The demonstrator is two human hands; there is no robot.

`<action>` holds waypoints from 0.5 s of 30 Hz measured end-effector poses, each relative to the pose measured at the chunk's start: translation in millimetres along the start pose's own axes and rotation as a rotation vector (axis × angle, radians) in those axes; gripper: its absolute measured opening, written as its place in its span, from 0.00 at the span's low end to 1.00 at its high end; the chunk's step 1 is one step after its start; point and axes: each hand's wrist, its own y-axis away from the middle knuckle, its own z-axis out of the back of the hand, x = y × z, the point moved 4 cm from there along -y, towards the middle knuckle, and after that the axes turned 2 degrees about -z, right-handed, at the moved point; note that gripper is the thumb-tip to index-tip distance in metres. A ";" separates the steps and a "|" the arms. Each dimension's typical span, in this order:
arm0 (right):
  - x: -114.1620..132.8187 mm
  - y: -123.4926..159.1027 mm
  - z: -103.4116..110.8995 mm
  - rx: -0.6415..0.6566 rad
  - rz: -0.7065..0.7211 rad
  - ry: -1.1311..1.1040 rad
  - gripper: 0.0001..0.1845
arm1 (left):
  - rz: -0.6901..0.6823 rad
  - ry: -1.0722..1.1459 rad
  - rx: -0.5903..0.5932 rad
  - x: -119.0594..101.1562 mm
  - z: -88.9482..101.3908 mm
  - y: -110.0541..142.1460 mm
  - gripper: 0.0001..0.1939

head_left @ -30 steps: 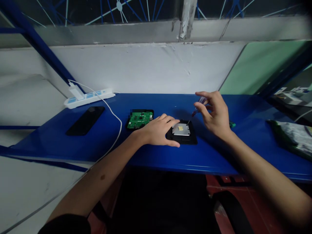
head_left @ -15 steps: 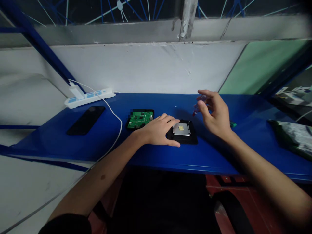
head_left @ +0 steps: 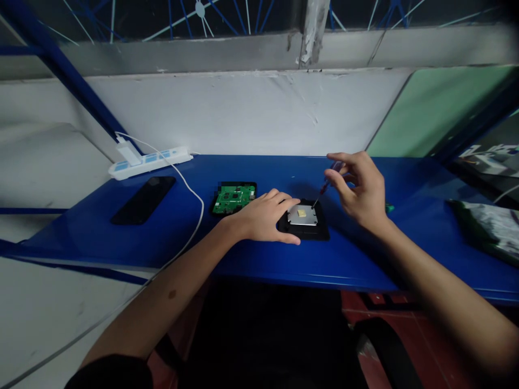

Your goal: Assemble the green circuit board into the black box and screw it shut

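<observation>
Hands, yours: two, being one left hand (head_left: pixel 267 219) and one right hand (head_left: pixel 359 186). Screwdriver (head_left: pixel 323 189), with you: one. Black base (head_left: pixel 320 233): one. Metal plate (head_left: pixel 309 216): one. Yellow pad (head_left: pixel 301 213): one. Circuit board (head_left: pixel 233 198), large, green: one. Green scrap (head_left: pixel 390 208), too small to make out, by your wrist: one. Phone (head_left: pixel 144 201): one. Power strip (head_left: pixel 178 155): one. Charger (head_left: pixel 128 153), plugged in: one. Charger cord (head_left: pixel 201 202): one. Bag (head_left: pixel 492 229), to your right: one. Table (head_left: pixel 259 265), blue, before you: one.
</observation>
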 end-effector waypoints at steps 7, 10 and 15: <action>4.8 1.4 -0.1 0.033 -0.041 -0.078 0.16 | 0.004 0.004 0.014 1.2 -0.5 0.6 0.50; 5.2 0.2 1.1 0.034 -0.016 -0.050 0.15 | 0.002 -0.004 0.009 0.8 -0.5 0.7 0.50; 5.2 -1.7 3.9 -0.029 0.010 -0.021 0.12 | -0.002 -0.007 0.006 -0.4 0.4 0.5 0.49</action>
